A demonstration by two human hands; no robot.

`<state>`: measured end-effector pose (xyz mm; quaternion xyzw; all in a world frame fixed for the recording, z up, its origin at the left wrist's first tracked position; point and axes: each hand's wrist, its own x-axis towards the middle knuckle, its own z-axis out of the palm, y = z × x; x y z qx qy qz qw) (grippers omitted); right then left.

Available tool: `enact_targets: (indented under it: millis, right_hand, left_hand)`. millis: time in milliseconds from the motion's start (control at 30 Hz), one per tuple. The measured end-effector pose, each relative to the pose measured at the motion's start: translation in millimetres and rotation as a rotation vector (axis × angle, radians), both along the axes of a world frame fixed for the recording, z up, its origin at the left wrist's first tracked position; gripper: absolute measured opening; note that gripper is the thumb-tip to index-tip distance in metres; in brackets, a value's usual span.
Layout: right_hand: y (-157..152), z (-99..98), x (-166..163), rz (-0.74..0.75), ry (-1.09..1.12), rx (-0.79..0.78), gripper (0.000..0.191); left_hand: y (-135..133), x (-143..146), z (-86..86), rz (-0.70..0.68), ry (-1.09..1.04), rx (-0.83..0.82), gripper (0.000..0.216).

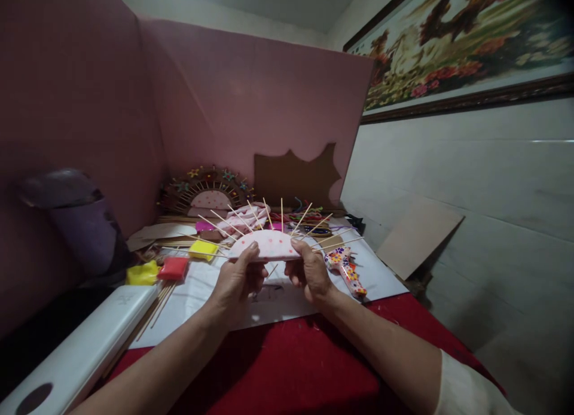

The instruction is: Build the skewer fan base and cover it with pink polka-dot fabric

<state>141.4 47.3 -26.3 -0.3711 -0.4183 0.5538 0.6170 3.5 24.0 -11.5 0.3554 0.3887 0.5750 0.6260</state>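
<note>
A pale pink half-round piece with red dots (268,245) is held up above the table, with several thin wooden sticks (309,231) fanning out from its curved edge. My left hand (237,278) grips its left end, thumb on top. My right hand (309,272) is closed on its right end. Below them lies a white sheet (210,290) on a red cloth (287,367).
A patterned glue gun (346,270) lies just right of my right hand. Yellow (202,249) and red (174,268) blocks sit at left, with a white long case (85,343) in front. A finished decorated fan (206,192) leans on the pink board behind. Cardboard (417,235) leans on the right wall.
</note>
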Motion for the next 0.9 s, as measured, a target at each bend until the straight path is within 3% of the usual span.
enact_targets:
  millis: [200,367,533,633,833,900]
  right_hand:
    - [3.4,1.1,4.0,-0.04,0.053,-0.04,0.036]
    - [0.8,1.0,2.9,-0.02,0.045,-0.006,0.037]
    - [-4.1,2.4,1.6,0.134,0.042,0.169,0.038]
    - [-6.7,3.4,0.3,0.219,0.061,0.16,0.033]
    - [-4.4,-2.0,-1.2,0.139,-0.023,0.159,0.032]
    - [-1.3,-4.1,0.0,0.124,-0.14,0.212,0.037]
  left_hand:
    - [-8.0,1.0,6.8,-0.098,0.035,0.127,0.042]
    - [-2.3,-1.8,7.2,-0.044,-0.106,0.101,0.029]
    - [-0.9,-4.7,9.5,0.018,-0.125,0.107,0.021]
    - [-4.4,-4.6,12.2,0.01,-0.105,0.138,0.022]
    - [-4.5,-3.5,9.4,0.007,-0.098,0.157,0.027]
    - [-2.6,-5.1,8.9,0.026,-0.114,0.162,0.028]
